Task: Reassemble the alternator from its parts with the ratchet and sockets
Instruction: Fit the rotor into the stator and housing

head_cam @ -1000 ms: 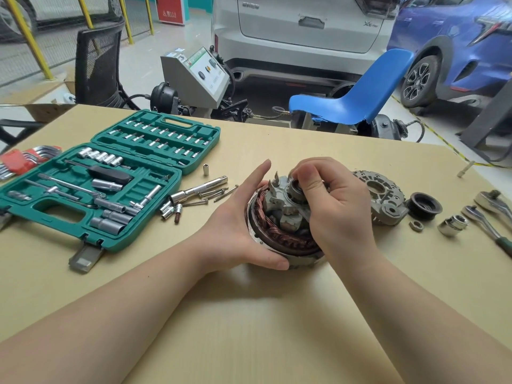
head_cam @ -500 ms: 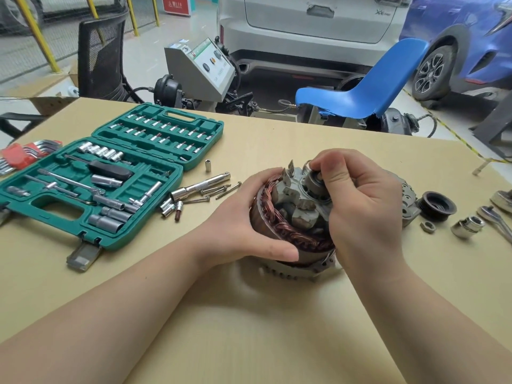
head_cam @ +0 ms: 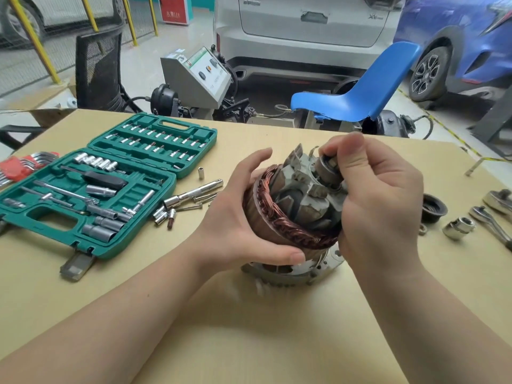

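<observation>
At frame centre, the left hand (head_cam: pixel 235 217) is cupping the stator (head_cam: pixel 279 220); right hand (head_cam: pixel 379 195) fingers (head_cam: pixel 352 159) are pinching the rotor (head_cam: pixel 304 189) shaft end, axis tilting upper right.

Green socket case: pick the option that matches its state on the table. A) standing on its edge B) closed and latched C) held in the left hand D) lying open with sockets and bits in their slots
D: the green socket case lies open flat on the table, sockets and bits seated in both halves, while the left hand grips the alternator's copper-wound stator.
</observation>
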